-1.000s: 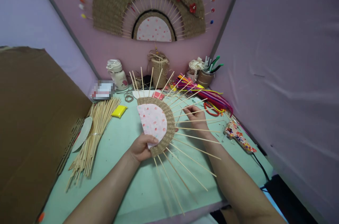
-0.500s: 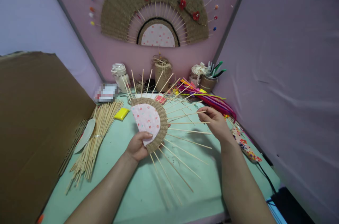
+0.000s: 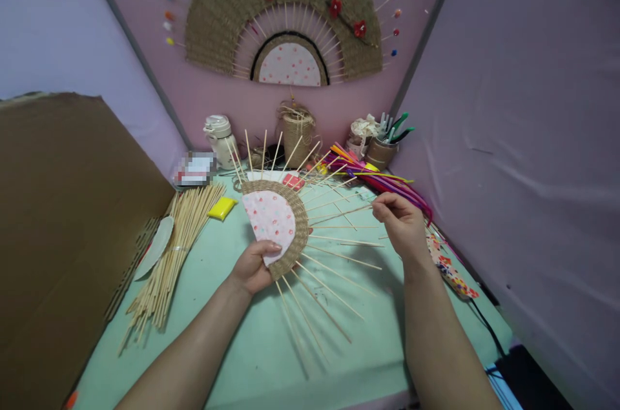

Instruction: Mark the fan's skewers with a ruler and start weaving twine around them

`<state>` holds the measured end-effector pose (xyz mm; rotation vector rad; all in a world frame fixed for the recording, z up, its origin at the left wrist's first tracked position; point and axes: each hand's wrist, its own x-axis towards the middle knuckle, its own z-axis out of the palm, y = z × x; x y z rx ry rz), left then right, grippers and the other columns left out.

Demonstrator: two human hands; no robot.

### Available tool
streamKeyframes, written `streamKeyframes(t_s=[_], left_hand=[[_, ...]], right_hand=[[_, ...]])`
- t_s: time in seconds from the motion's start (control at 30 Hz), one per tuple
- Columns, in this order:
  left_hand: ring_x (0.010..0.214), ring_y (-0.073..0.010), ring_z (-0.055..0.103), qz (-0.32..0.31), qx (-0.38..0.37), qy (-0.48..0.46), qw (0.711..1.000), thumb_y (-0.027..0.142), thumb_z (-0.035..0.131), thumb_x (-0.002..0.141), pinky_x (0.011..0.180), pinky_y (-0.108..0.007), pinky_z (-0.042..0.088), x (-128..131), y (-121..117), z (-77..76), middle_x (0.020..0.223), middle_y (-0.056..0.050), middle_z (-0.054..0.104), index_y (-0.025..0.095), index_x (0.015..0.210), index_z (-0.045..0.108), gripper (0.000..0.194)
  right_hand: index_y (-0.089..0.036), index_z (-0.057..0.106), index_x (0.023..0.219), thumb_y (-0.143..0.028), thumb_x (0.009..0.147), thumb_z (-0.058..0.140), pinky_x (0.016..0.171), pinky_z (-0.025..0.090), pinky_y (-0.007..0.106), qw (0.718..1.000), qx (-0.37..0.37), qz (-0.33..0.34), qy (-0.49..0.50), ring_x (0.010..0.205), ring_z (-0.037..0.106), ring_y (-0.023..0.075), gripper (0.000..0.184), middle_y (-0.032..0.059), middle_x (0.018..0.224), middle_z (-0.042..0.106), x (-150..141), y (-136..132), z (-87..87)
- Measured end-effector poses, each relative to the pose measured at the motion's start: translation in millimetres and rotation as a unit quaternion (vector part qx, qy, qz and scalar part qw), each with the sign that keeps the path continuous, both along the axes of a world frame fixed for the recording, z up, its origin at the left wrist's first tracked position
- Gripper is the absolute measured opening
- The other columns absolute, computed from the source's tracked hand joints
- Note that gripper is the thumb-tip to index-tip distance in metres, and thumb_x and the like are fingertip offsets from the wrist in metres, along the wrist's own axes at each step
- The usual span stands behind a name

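Note:
A half-round woven fan base [image 3: 301,219] with a pink-dotted white fabric centre [image 3: 271,219] is tilted above the table, thin wooden sticks [image 3: 339,277] radiating from its curved rim. My left hand [image 3: 254,265] grips its lower left corner, thumb on the fabric and the other fingers hidden behind. My right hand [image 3: 400,223], off to the right at the stick tips, is closed in a pinch. Between its fingertips is the end of a thin tan strand [image 3: 341,215] running taut to the woven rim; whether it is cord or a stick is hard to tell.
A bundle of sticks [image 3: 179,248] and a yellow packet [image 3: 223,208] lie left, beside a cardboard panel [image 3: 62,223]. Behind stand a white jar [image 3: 220,139], a twine spool [image 3: 298,135] and a tool can [image 3: 382,153]. Colourful pipe cleaners [image 3: 387,184] lie right. A large fan [image 3: 213,29] hangs behind.
My right hand has moved slightly right, away from the rim, with its fingers still pinched. The fan base has shifted a little right in view, still in my left hand.

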<state>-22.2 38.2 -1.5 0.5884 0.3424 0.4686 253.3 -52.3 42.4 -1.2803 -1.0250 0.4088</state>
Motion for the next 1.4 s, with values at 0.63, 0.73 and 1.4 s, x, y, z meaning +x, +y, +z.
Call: streamKeyframes(t_s=[0.63,0.73,1.4], left_hand=[[0.106,-0.0270,0.066,-0.101,0.002,-0.008,0.995,0.001,0.057,0.065,0.093,-0.037,0.049,9.1,-29.1,-3.8,0.117,-0.015,0.069,0.009,0.119,0.065,0.055],[0.101,-0.0273,0.068,-0.069,0.009,-0.004,0.998,0.003,0.059,0.066,0.093,-0.038,0.050,2.5,-18.1,-4.6,0.109,-0.014,0.072,0.010,0.113,0.068,0.049],[0.104,-0.0337,0.066,-0.068,0.022,-0.037,0.997,0.005,0.057,0.058,0.093,-0.045,0.051,-6.0,-13.9,-10.2,0.104,-0.015,0.074,0.008,0.116,0.066,0.059]], right_hand=[[-0.019,0.061,0.072,-0.044,0.069,0.067,0.067,0.045,0.030,0.991,-0.083,-0.035,0.096,0.066,0.054,0.0161,0.026,0.0020,0.069,0.063,-52.0,46.2,-56.0],[-0.019,0.060,0.070,-0.044,0.068,0.067,0.070,0.044,0.030,0.991,-0.083,-0.054,0.085,0.068,0.054,0.0162,0.027,0.0027,0.071,0.064,-44.6,45.0,-53.4],[-0.019,0.064,0.072,-0.043,0.071,0.067,0.068,0.044,0.029,0.993,-0.105,-0.002,0.061,0.067,0.054,0.0155,0.025,0.0017,0.068,0.063,-55.6,42.6,-57.3]])
